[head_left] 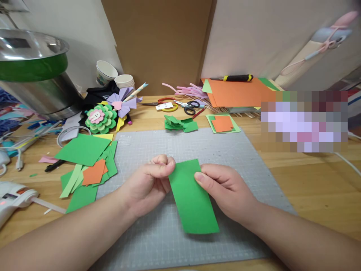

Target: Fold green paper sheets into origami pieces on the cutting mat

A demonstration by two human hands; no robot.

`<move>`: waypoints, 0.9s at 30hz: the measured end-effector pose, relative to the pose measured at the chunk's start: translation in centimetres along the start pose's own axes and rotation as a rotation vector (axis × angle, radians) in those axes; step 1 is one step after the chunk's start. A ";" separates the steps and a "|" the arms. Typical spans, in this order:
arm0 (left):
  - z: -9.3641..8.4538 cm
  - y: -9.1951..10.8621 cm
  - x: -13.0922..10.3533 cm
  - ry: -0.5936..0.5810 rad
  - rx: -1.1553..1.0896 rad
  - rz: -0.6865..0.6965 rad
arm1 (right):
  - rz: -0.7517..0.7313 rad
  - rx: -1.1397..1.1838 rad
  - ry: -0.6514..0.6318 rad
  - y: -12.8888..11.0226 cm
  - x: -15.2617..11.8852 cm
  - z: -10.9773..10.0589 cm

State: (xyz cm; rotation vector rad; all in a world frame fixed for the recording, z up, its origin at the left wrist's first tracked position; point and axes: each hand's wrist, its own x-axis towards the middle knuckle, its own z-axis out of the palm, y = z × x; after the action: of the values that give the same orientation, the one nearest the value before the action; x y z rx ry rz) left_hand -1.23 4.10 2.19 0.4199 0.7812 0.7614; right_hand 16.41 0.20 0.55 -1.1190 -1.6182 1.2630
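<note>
A green paper rectangle (194,203) is held up over the grey cutting mat (135,241). My left hand (155,180) pinches its upper left corner between thumb and curled fingers. On the paper's right edge, near the top, my right hand (225,188) grips with the thumb in front and the fingers partly hidden behind. Folded green paper pieces (180,123) lie at the mat's far edge. Beside them rests a small stack of square papers with an orange sheet (222,123) on top.
Green paper scraps (84,148) and a white glue gun (17,201) lie on the left. Behind the mat are scissors (189,107), a layered green paper flower (100,118) and orange sheets (239,92) under a utility knife (238,78). A steel pot (53,94) stands back left.
</note>
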 end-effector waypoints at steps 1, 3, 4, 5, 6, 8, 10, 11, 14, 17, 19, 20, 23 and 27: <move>0.0 0.0 0.0 0.000 0.001 0.000 | 0.009 0.020 -0.003 0.0 0.0 0.0; -0.1 0.2 0.0 0.004 0.000 0.012 | 0.021 0.046 -0.009 -0.1 0.0 -0.1; -0.3 0.4 0.0 0.010 -0.002 0.028 | 0.029 0.057 -0.001 -0.2 0.0 -0.2; -0.5 0.7 0.2 0.020 -0.008 0.057 | 0.040 0.071 0.024 -0.2 0.0 -0.3; -0.8 1.0 0.3 0.032 -0.012 0.086 | 0.054 0.089 0.062 -0.3 -0.1 -0.4; -1.2 1.5 0.7 0.065 -0.028 0.200 | 0.076 0.118 0.142 -0.4 -0.1 -0.7; -1.3 1.7 0.8 0.061 -0.001 0.229 | 0.078 0.114 0.165 -0.5 -0.2 -0.7; -1.2 1.5 0.8 0.044 0.023 0.211 | 0.075 0.103 0.154 -0.5 -0.2 -0.6; -0.8 0.5 0.5 -0.064 0.117 0.147 | 0.110 0.109 0.135 -0.3 -0.1 -0.2; -0.9 -0.4 0.3 -0.154 0.333 0.126 | 0.195 0.240 0.136 0.2 0.1 0.1; -1.3 -0.6 0.4 -0.130 0.464 0.167 | 0.224 0.314 0.140 0.4 0.2 0.0; -1.5 -0.6 0.4 -0.107 0.502 0.188 | 0.231 0.339 0.142 0.4 0.2 0.0; -1.9 -0.4 0.6 -0.061 0.516 0.210 | 0.285 0.428 0.109 0.4 0.4 -0.1; -1.7 -0.2 0.7 -0.025 0.478 0.185 | 0.363 0.493 0.013 0.3 0.9 -0.2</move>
State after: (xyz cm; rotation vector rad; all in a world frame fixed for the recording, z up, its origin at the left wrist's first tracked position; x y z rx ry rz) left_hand -2.04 4.60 0.61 0.9396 0.9091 0.7359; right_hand 16.39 1.14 0.37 -1.1211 -1.0288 1.7638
